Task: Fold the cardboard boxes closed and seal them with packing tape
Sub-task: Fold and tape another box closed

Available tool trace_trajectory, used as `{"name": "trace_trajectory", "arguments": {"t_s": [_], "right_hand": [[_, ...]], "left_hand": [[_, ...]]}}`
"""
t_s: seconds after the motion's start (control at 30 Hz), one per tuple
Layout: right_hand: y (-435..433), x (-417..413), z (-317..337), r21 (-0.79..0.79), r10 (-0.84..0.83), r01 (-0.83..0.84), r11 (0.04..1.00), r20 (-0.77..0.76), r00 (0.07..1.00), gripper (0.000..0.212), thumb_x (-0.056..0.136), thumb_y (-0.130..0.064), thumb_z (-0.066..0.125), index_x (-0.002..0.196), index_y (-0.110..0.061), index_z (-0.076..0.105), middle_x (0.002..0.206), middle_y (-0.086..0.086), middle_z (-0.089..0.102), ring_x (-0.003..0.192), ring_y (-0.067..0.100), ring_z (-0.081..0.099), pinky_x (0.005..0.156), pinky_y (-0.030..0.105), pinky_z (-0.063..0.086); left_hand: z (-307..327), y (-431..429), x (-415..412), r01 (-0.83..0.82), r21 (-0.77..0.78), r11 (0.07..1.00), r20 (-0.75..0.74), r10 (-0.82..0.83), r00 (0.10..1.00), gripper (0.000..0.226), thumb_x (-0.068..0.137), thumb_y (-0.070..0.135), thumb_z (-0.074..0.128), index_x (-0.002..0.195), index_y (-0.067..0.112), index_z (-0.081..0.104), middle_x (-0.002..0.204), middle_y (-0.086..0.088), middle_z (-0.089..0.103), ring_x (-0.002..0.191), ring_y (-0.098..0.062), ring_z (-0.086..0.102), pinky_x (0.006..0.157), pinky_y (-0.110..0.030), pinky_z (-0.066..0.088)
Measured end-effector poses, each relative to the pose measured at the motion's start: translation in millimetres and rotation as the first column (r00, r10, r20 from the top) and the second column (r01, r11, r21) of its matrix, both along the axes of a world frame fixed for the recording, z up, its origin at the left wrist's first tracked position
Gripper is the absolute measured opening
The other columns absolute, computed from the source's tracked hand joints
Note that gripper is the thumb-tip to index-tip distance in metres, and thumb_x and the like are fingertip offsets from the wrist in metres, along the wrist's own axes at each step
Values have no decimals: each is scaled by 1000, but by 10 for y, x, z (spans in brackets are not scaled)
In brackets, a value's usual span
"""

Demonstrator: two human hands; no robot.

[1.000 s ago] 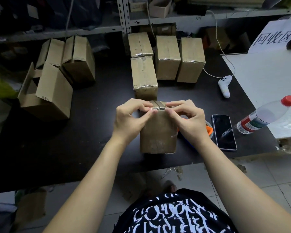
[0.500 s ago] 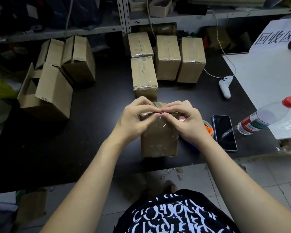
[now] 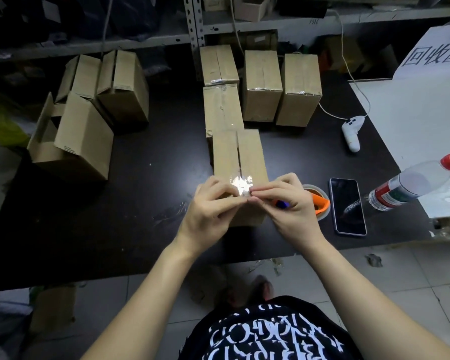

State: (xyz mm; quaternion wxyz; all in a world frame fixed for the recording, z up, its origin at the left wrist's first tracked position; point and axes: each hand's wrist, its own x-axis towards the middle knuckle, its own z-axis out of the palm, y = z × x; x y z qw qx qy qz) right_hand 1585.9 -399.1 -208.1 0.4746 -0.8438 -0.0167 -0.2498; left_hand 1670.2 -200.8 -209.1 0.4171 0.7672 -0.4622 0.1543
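tipping box (image 3: 244,154) flat, seam now up.
left hand (image 3: 213,206) and right hand (image 3: 290,203) pinch tape (image 3: 240,183) at its near edge; seam looks mostly unsealed.

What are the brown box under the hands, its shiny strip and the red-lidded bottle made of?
Brown rectangular box: cardboard by its look, dull and papery, with flaps meeting at a seam. Shiny tape strip: likely clear plastic film. Clear bottle with red cap: probably thin plastic, see-through and glossy.
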Motion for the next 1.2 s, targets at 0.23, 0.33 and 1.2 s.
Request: {"name": "trace_trajectory", "arguments": {"t_s": [0.23,0.33,1.2], "right_hand": [[-14,31,-244,167,-82,108,980,-153,985,39,83,-11,87,118,-12,72,125,-1,66,122,14,63,98,35,57],[-22,-82,-324,309,-200,280,909,-266,943,42,83,-16,87,120,-19,66,119,-2,67,115,16,66,94,33,59],[-302,-19,-676,110,-137,235,966,-553,822,15,78,-17,90,75,-22,76,72,-10,73,72,8,68,69,24,56]], "left_hand": [[-299,7,-146,-310,-39,950,-236,293,927,27,82,-1,85,108,2,78,118,-15,62,113,-18,62,99,-31,52],[-341,168,-157,-467,11,884,-441,423,791,41,81,5,85,120,6,73,113,-5,65,104,-13,66,93,-24,55],[-644,84,-85,-384,243,891,-714,432,551,15,80,8,89,86,18,79,83,11,75,81,-4,70,77,-19,56]]}}
